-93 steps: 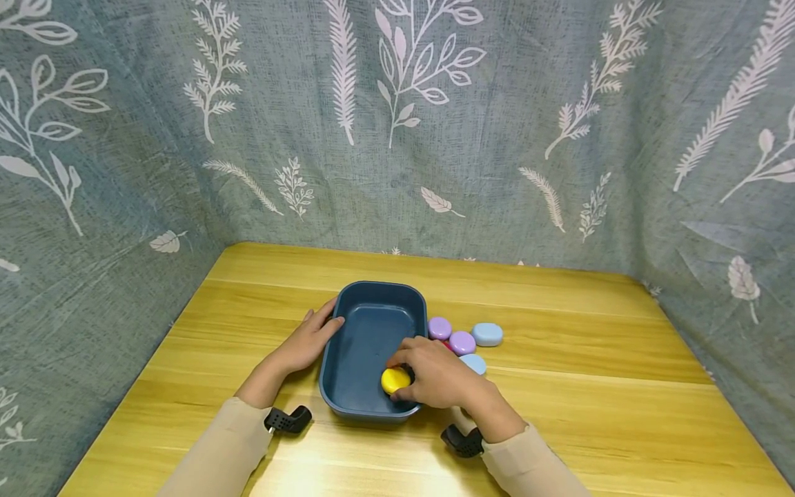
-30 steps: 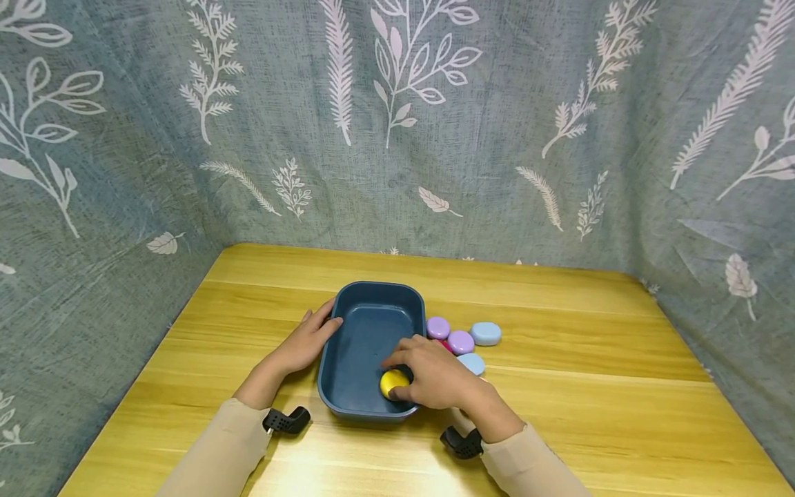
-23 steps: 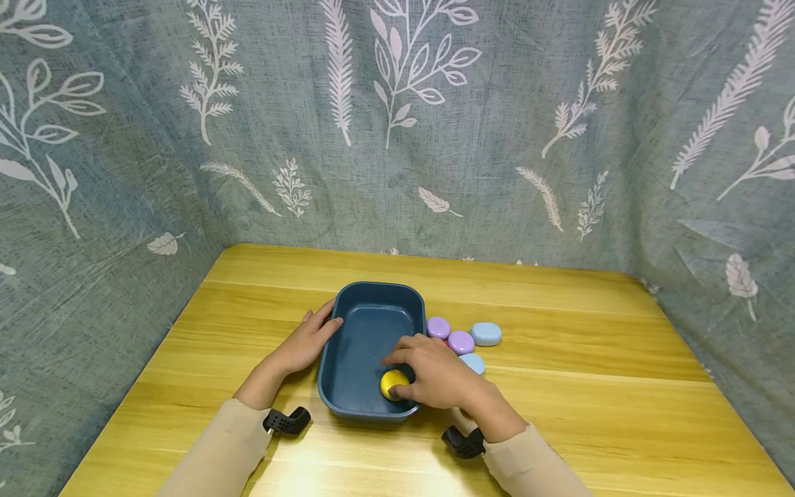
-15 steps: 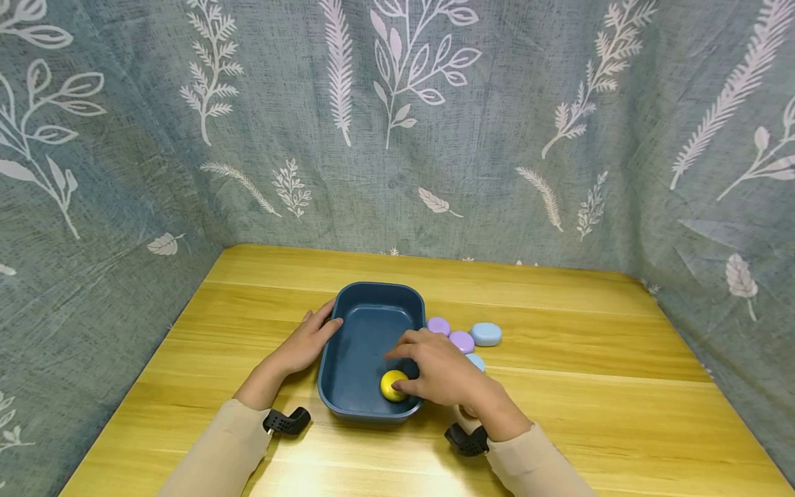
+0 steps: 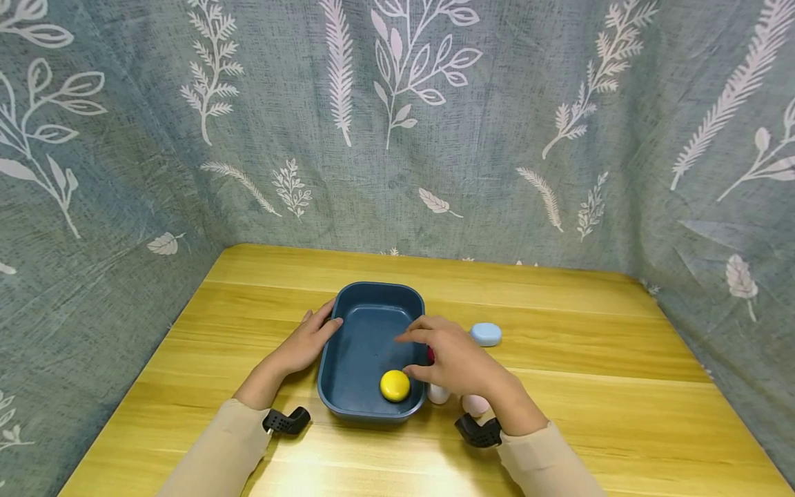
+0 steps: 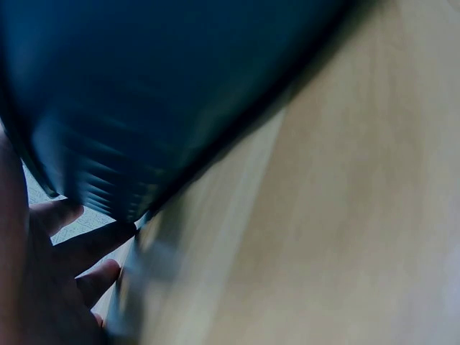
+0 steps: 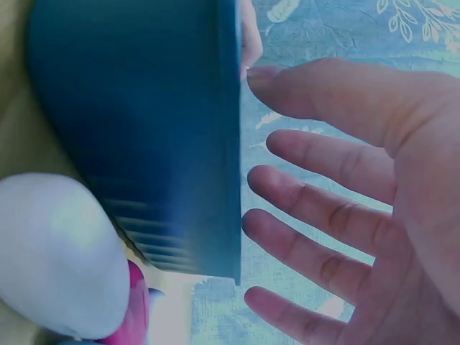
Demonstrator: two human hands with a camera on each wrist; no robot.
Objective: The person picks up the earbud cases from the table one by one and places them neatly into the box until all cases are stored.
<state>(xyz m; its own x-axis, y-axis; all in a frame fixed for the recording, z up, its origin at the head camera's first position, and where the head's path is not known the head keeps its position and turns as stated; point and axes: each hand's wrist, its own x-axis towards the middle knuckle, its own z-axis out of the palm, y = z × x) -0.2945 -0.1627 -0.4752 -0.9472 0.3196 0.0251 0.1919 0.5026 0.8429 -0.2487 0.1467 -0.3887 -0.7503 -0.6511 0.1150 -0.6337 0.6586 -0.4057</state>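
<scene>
A glossy yellow round disc with domed edges (image 5: 395, 386) lies in the near right part of a dark blue rectangular bin (image 5: 371, 418). My right hand (image 5: 459, 359) is above the bin's right rim, fingers spread and thumb apart from the disc, holding nothing. In the right wrist view the right hand (image 7: 374, 208) has its fingers extended beside the rim. My left hand (image 5: 307, 342) rests against the bin's left side, thumb at the rim and fingers fairly straight along the outer wall. The left wrist view shows those fingers (image 6: 93, 248) touching the wall.
Right of the bin lie a light blue oval piece (image 5: 486, 334), a partly covered red piece (image 5: 430, 355), a white rounded piece (image 5: 438, 393) and a pale pink one (image 5: 475, 405). The right hand hides other pieces. A patterned cloth (image 5: 397, 172) stands behind the wooden table (image 5: 590, 331).
My right hand has let go of the yellow disc and moved up and right, towards the bin's right rim. The disc stays in the bin. My left hand has not moved.
</scene>
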